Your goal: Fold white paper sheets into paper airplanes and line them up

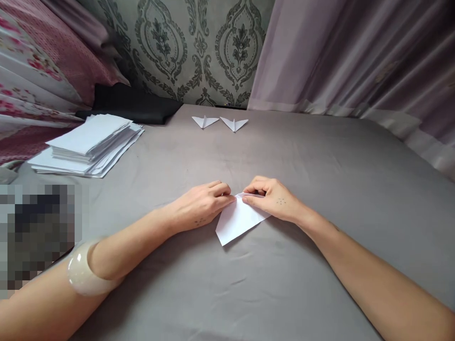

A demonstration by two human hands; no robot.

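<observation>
A folded sheet of white paper (241, 219) lies at the middle of the grey cloth-covered surface, one pointed corner toward me. My left hand (209, 201) has its fingers closed at the paper's upper left edge. On the other side, my right hand (273, 198) pinches the paper's top edge between thumb and fingers. The two sets of fingertips are close together at the top of the fold. Part of the paper's right side is hidden under my right hand.
Two white paper planes (205, 122) stand side by side at the far edge. To the left is a stack of white paper (92, 142), with a black cloth (135, 104) behind it. Curtains (348, 57) hang at the right, and a patterned wall (199, 47) rises behind.
</observation>
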